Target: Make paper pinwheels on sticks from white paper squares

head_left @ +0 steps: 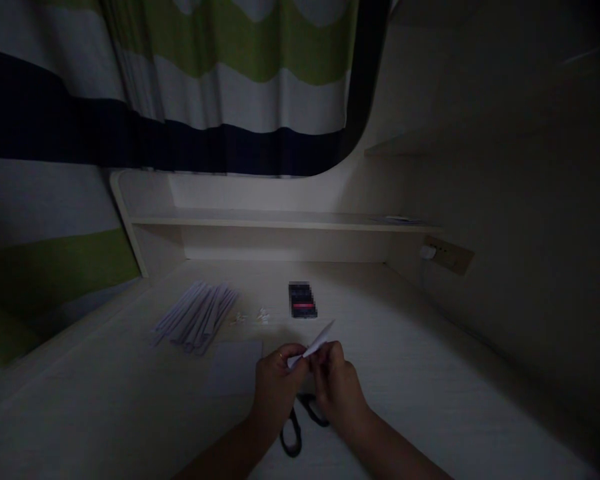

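Note:
Between my two hands is a narrow piece of folded or rolled white paper [318,341], tilted up to the right. My left hand [279,381] pinches its lower left end, with a ring on one finger. The fingers of my right hand [336,380] are closed on the paper's right side near its middle. Beneath my hands lie scissors [292,437] with black handles; their blades are hidden. A flat white paper sheet [234,367] rests on the desk just left of my left hand.
A pile of white paper tubes or folded strips [197,317] lies at the left. Small pale bits [263,315] sit in two little heaps beside it. Farther back is a dark phone [303,300]. A shelf [280,220] spans the back, and a plug [428,252] sits in the right wall.

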### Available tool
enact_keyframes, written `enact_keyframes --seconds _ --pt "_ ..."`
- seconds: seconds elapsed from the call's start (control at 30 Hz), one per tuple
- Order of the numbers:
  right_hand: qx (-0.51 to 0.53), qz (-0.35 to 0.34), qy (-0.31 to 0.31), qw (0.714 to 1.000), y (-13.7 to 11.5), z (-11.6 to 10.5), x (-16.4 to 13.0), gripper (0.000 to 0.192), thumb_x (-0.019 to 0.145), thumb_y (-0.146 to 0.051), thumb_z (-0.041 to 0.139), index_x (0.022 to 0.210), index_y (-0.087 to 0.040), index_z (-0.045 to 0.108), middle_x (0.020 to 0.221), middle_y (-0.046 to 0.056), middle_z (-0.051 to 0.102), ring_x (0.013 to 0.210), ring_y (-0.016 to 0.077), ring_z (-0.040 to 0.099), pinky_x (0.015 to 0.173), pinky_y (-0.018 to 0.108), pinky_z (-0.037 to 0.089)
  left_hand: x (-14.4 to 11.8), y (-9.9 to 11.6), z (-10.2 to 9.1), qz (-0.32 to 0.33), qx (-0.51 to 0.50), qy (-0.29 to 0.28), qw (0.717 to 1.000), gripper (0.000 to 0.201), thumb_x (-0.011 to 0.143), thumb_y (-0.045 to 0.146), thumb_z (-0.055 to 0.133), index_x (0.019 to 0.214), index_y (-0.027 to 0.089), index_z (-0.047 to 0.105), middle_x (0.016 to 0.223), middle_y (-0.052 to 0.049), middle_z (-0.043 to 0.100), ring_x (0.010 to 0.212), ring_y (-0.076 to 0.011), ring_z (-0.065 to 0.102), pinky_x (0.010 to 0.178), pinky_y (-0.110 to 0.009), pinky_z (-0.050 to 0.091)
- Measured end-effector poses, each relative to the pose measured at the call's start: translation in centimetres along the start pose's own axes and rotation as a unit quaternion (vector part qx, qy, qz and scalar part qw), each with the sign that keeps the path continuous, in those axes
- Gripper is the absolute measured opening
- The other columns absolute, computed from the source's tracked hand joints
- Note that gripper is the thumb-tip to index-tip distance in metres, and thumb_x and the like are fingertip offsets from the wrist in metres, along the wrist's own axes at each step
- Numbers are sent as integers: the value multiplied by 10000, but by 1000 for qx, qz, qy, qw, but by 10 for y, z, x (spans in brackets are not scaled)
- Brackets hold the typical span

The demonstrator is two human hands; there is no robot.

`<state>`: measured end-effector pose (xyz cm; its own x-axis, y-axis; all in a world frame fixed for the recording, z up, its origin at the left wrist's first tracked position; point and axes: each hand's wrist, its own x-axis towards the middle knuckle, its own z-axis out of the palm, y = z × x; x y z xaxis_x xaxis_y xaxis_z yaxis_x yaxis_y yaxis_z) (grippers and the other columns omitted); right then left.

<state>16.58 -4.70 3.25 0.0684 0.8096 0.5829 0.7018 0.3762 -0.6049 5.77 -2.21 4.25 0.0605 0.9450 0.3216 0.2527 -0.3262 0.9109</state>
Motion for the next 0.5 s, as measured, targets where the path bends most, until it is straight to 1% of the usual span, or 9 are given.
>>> enact_keyframes --seconds 0.1,0.23,0.3,0.37,0.43,0.5 --pt "9 0 -12 1000 2 1 0 39 807 -195 284 777 -219 275 584 45 585 461 187 589 403 235 389 0 -2 1 -4 -12 -4 1000 144 634 205 545 706 175 666 625 3 664 538 -124 572 519 -197 431" --pt "18 6 -25 1000 0 -1 0 35 816 -176 288 831 -197 312 667 85 624 535 194 618 458 249 435 3 -6 4 -40 -33 3 999 140 608 226 572 700 162 656 549 18 628 478 -112 538 469 -192 411" --pt "21 10 -33 999 -2 -4 0 76 830 -192 322 903 -175 338 738 95 639 596 186 632 493 241 457 6 -8 4 -66 -59 12 996 140 592 239 591 688 150 643 526 23 614 475 -114 537 466 -194 412" --pt "12 3 -35 999 -3 -9 1 163 833 -206 366 987 -155 352 771 81 641 607 166 630 506 226 467 9 -10 3 -90 -90 22 992 155 586 261 608 679 138 629 532 18 615 495 -124 551 472 -198 419" --pt "-27 -32 -26 999 -2 -13 2 191 828 -209 389 1007 -142 398 770 73 632 576 156 615 497 227 467 12 -12 2 -104 -108 28 988 181 584 290 621 674 132 619 546 9 620 513 -133 562 476 -201 422" --pt "-81 -90 -15 993 0 -17 3 168 829 -196 382 957 -137 473 776 80 614 588 160 602 510 244 470 13 -14 1 -101 -112 25 988 195 587 309 626 673 134 616 558 5 623 527 -136 567 486 -202 424"
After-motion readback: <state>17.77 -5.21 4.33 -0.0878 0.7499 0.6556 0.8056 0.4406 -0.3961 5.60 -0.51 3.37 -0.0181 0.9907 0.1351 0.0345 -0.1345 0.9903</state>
